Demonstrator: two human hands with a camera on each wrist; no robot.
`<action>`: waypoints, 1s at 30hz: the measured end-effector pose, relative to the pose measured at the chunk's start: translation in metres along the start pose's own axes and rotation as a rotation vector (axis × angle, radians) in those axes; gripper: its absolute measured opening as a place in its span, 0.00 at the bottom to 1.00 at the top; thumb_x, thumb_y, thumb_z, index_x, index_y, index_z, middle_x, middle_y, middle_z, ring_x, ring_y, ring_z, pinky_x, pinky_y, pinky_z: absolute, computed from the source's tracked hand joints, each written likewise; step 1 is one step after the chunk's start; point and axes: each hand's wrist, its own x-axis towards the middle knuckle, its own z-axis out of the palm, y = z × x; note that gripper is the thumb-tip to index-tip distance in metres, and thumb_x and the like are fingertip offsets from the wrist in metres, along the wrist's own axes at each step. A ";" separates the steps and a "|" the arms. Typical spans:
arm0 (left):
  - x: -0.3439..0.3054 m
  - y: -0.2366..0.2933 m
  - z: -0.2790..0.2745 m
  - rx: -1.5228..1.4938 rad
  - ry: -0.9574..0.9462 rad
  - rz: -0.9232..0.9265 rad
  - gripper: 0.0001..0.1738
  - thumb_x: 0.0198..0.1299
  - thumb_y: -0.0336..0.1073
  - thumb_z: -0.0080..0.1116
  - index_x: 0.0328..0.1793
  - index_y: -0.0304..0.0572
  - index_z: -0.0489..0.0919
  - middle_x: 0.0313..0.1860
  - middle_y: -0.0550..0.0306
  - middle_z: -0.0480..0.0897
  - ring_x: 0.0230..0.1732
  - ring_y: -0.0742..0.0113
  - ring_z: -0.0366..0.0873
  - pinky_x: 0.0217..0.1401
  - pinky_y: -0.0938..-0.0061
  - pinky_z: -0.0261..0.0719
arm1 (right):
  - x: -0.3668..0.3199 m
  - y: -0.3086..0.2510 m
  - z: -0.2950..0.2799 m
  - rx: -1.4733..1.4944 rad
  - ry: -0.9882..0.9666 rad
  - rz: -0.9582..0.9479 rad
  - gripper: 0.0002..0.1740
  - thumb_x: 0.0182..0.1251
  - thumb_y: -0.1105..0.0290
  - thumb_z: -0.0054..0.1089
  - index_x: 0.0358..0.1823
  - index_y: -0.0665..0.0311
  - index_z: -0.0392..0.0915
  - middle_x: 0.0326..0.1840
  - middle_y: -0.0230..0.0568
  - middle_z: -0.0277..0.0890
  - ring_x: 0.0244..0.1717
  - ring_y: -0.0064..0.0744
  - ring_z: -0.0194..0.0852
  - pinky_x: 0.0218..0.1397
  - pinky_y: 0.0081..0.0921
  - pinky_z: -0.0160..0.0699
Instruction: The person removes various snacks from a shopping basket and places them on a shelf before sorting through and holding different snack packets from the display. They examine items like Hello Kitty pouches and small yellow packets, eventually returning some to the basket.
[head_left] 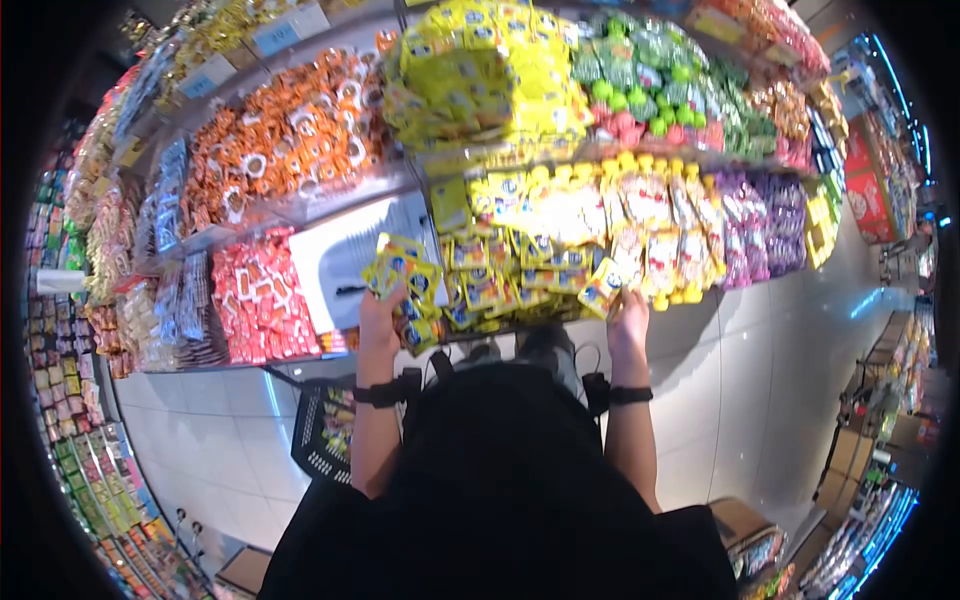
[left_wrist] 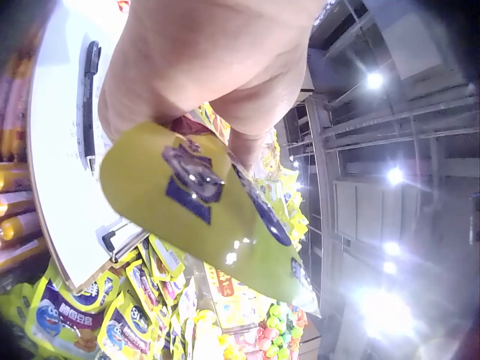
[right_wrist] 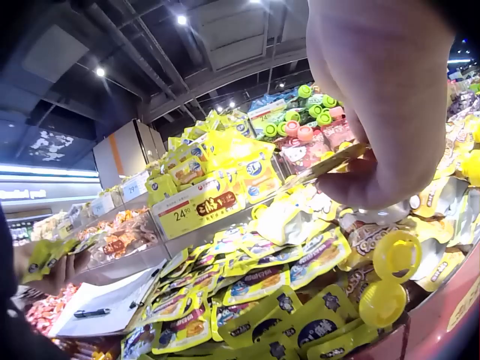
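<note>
My left hand (head_left: 378, 318) grips several yellow snack packets (head_left: 405, 270) over the front edge of the bin, beside a clipboard. Seen from the left wrist, one yellow packet (left_wrist: 172, 187) hangs from the fingers of that hand (left_wrist: 217, 67). My right hand (head_left: 629, 325) pinches a yellow packet (head_left: 603, 287) at the right of the same bin. In the right wrist view, this packet (right_wrist: 328, 166) is edge-on between thumb and fingers of the hand (right_wrist: 382, 112). Yellow packets (right_wrist: 259, 281) lie in overlapping rows below.
The clipboard (head_left: 345, 255) with white paper and a black pen (left_wrist: 91, 105) lies left of the yellow packets. Pink-wrapped sweets (head_left: 258, 300) are further left, purple packets (head_left: 765, 225) at the right. A black basket (head_left: 325, 435) stands at the lower left.
</note>
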 end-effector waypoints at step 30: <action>-0.006 0.023 0.055 -0.104 -0.134 0.114 0.22 0.54 0.24 0.64 0.55 0.36 0.70 0.47 0.56 0.80 0.45 0.69 0.80 0.48 0.74 0.79 | 0.084 -0.097 0.255 -1.273 -0.263 -1.561 0.20 0.55 0.67 0.64 0.51 0.53 0.76 0.45 0.49 0.77 0.43 0.50 0.75 0.47 0.41 0.76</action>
